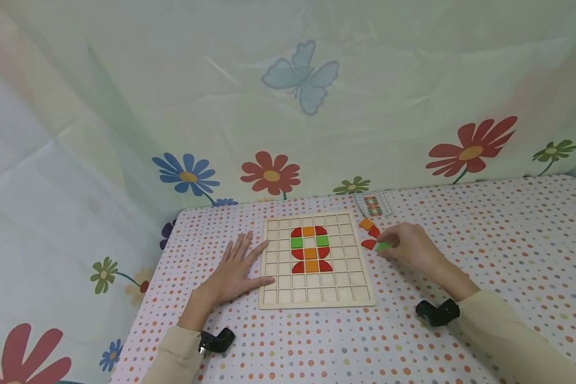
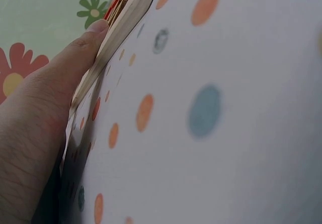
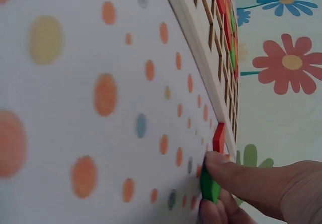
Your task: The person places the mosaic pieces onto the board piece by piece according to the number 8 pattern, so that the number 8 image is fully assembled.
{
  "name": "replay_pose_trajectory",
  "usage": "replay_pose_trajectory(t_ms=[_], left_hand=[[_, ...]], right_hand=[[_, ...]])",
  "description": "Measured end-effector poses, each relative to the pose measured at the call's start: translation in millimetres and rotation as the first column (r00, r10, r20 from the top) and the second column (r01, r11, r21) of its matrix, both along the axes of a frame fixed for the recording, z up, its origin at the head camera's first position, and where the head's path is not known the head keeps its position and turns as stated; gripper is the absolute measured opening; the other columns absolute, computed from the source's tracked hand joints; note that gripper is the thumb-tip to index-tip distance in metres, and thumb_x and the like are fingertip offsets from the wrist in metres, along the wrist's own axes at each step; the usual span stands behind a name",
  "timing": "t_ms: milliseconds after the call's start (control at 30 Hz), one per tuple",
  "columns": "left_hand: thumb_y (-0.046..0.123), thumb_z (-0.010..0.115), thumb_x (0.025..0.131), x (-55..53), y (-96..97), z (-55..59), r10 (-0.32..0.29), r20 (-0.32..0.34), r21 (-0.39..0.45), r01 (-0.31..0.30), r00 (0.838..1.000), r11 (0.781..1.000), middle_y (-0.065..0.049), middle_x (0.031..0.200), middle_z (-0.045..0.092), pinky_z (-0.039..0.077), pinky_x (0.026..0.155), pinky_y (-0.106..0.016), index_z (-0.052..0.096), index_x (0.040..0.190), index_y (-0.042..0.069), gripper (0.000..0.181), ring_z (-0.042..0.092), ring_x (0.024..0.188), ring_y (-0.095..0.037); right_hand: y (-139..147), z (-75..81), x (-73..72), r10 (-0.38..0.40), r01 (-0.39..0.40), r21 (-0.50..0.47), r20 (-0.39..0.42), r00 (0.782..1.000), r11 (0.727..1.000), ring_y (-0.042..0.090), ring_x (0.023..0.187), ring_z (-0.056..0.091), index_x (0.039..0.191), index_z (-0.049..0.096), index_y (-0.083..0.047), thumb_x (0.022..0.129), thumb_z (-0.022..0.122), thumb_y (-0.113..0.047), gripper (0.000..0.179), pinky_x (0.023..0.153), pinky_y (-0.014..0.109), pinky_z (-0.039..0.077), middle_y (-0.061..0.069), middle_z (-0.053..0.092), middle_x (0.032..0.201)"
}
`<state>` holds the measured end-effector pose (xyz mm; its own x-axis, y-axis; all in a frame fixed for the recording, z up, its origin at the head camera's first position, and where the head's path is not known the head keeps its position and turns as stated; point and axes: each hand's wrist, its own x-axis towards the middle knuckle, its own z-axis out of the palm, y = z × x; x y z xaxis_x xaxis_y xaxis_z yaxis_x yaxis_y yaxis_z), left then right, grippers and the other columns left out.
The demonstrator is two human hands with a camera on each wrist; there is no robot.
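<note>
Well, the right hand (image 1: 407,242) pinches a green tile (image 3: 209,183) — likely light, stiff, best edge-held; left hand (image 1: 231,274), fingers splayed, board (image 1: 285,295) under its thumb.

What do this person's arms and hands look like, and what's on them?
The left hand and right hand are ungloved. The left sleeve and right sleeve are plain pale beige. Beyond each cuff sits a small, chunky black device: the left device and right device. No cables show; any markings are too small to read.
</note>
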<state>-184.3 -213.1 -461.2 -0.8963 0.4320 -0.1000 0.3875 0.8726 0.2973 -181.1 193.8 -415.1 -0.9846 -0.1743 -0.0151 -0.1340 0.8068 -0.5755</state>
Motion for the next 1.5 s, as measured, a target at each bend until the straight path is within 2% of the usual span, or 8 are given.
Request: replay_pose_trajectory(t_ms=[200,333,467,733,900,1033,1333,1500], left_hand=[[0.072,0.059,0.094,0.5,1.7,3.2,0.005,0.009,0.005,-0.005,1.0,1.0,-0.014,0.176,0.0,-0.002,0.129,-0.057,0.023,0.169,0.027,0.095,-0.008,0.161,-0.035],[0.072,0.059,0.094,0.7,1.6,3.6,0.009,0.012,-0.002,-0.009,1.0,1.0,-0.014,0.176,-0.001,-0.003,0.129,-0.057,0.023,0.169,0.027,0.095,-0.008,0.161,-0.035],[0.072,0.059,0.094,1.2,1.3,3.1,0.007,0.012,-0.002,-0.007,1.0,1.0,-0.013,0.176,0.0,-0.002,0.129,-0.057,0.023,0.169,0.027,0.094,-0.008,0.161,-0.035],[0.073,0.058,0.093,0.3,-0.2,0.5,-0.001,-0.014,0.014,0.001,1.0,1.0,-0.014,0.176,0.002,0.0,0.129,-0.058,0.025,0.168,0.027,0.095,-0.005,0.161,-0.036],[0.076,0.056,0.093,-0.4,-1.5,-2.3,-0.003,-0.031,0.016,0.004,1.0,1.0,-0.014,0.176,0.003,0.002,0.129,-0.058,0.025,0.168,0.027,0.096,-0.003,0.162,-0.036],[0.076,0.055,0.093,-0.5,-0.3,-2.6,-0.002,-0.014,0.02,0.002,1.0,1.0,-0.013,0.176,0.002,0.001,0.129,-0.058,0.023,0.169,0.028,0.095,-0.004,0.162,-0.035],[0.075,0.055,0.095,-0.7,1.1,0.0,0.006,0.014,-0.022,-0.006,1.0,1.0,-0.01,0.176,-0.005,-0.005,0.129,-0.054,0.017,0.169,0.031,0.094,-0.01,0.161,-0.031],[0.073,0.057,0.095,-1.1,-0.3,1.0,0.001,0.0,-0.01,-0.001,1.0,1.0,-0.013,0.176,-0.001,-0.002,0.129,-0.056,0.021,0.169,0.029,0.093,-0.007,0.161,-0.034]], right_hand=[[1,-8.0,6.2,-0.056,0.047,-0.071,-0.127,0.99,0.996,0.033,0.086,0.07,0.099,0.078,0.005,0.079,0.089,0.001,0.023,0.074,0.047,0.059,0.019,0.074,0.096],[-3,-11.9,12.1,-0.056,0.021,-0.144,-0.247,0.967,0.989,0.031,0.083,0.071,0.096,0.079,0.002,0.077,0.089,0.005,0.022,0.071,0.042,0.059,0.017,0.075,0.095],[-19,-8.3,15.4,-0.037,-0.021,-0.188,-0.298,0.954,0.982,0.03,0.084,0.071,0.097,0.079,0.002,0.076,0.088,0.007,0.023,0.071,0.035,0.059,0.015,0.074,0.095],[-78,0.2,19.5,0.119,-0.187,-0.287,-0.241,0.963,0.939,0.019,0.081,0.068,0.097,0.081,-0.001,0.077,0.088,0.008,0.023,0.071,0.027,0.061,0.006,0.074,0.093],[-111,-5.3,19.6,0.276,-0.328,-0.328,-0.196,0.941,0.886,0.011,0.077,0.065,0.095,0.082,-0.002,0.077,0.088,0.007,0.021,0.069,0.022,0.058,0.001,0.073,0.089],[-127,-10.9,19.3,0.346,-0.38,-0.354,-0.159,0.925,0.855,0.009,0.075,0.062,0.094,0.081,-0.003,0.078,0.088,0.007,0.02,0.066,0.022,0.056,-0.001,0.071,0.087],[-137,-16.8,19.1,0.373,-0.403,-0.33,-0.152,0.915,0.854,0.006,0.075,0.059,0.094,0.082,-0.003,0.078,0.087,0.008,0.02,0.064,0.021,0.054,-0.001,0.07,0.087],[-141,-14.4,21.3,0.377,-0.395,-0.281,-0.118,0.918,0.874,0.007,0.076,0.056,0.095,0.082,-0.001,0.079,0.086,0.009,0.02,0.064,0.02,0.051,-0.002,0.066,0.086]])
